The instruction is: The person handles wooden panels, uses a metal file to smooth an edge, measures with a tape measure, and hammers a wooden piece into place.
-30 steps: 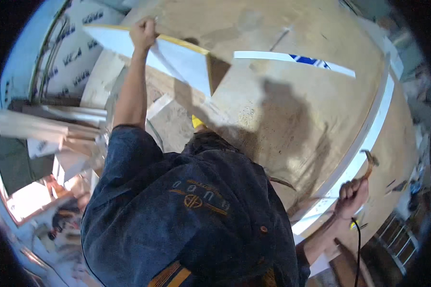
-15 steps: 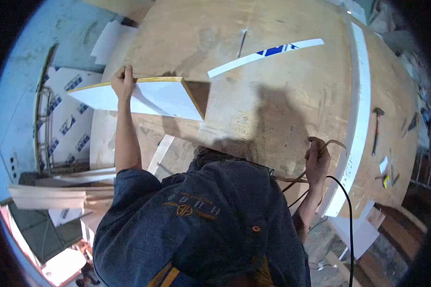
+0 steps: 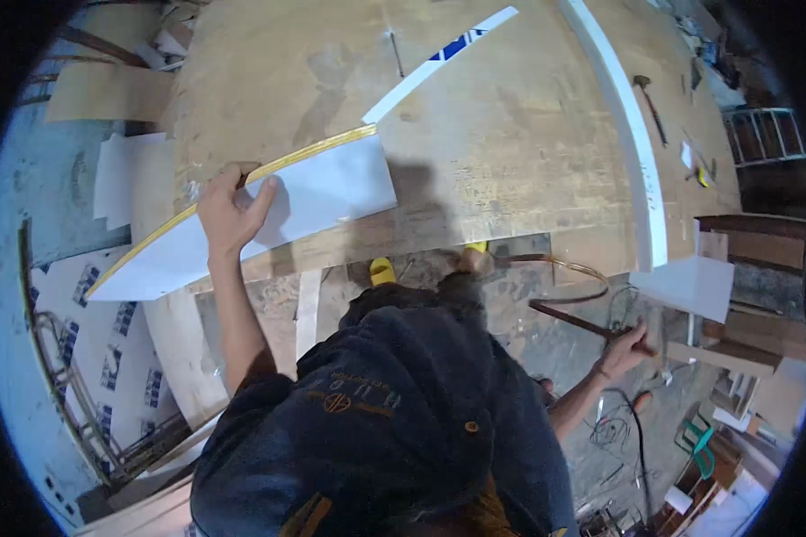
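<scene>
My left hand is closed on a white board with a yellow-gold edge, its thumb on the white face and its fingers over that edge. The board lies tilted along the near left side of a large wooden tabletop. Low on the right, beyond the tabletop's near edge, my right hand is closed on a thin, bendy brown strip, which loops back toward the table. Whether the strip passes through that hand is hidden. Touching the board's far corner is a narrow white strip with a blue printed patch.
A long white bar crosses the table's right side, with a hammer beyond it. Yellow shoes show below the near edge. On the floor at right lie a black cable and a green plastic stool.
The board has turned flatter, its white face now more upward. My right hand has moved down and right, away from the white bar, drawing the brown strip along. The view has shifted.
</scene>
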The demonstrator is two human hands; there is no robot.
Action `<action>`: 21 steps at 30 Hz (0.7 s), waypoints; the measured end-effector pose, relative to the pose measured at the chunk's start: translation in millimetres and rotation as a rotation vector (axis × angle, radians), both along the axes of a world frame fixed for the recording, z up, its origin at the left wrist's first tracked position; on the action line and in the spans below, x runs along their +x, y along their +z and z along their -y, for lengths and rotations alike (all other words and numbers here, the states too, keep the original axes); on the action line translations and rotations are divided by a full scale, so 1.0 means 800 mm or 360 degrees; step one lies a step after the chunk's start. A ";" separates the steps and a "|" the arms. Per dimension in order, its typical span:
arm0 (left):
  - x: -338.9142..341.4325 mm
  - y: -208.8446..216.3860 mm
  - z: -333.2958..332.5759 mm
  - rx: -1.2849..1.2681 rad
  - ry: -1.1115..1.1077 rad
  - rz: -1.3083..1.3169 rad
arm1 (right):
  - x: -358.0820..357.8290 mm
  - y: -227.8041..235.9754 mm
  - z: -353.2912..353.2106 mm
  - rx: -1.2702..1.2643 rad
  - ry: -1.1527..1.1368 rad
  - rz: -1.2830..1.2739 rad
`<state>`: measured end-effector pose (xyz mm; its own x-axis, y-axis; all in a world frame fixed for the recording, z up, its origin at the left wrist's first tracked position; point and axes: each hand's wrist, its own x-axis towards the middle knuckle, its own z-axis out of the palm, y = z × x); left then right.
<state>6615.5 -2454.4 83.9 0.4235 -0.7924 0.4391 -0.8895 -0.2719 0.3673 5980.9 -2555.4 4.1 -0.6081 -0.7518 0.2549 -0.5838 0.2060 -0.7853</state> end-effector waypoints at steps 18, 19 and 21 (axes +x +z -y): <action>-0.092 -0.002 -0.126 -0.0030 -0.0371 -0.0088 | 0.297 0.014 -0.075 0.0710 0.1383 0.1159; -0.096 -0.005 -0.125 -0.0082 -0.0386 -0.0104 | 0.328 0.042 -0.054 0.0618 0.1686 0.0961; -0.099 -0.007 -0.129 -0.0081 -0.0302 -0.0213 | 0.377 0.088 -0.017 0.0444 0.2315 0.0780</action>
<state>6536.4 -2350.9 78.4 0.3263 -0.8416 0.4304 -0.8654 -0.0828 0.4942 6282.4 -2542.1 74.3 0.6788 -0.7342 0.0137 -0.1113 -0.1214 -0.9864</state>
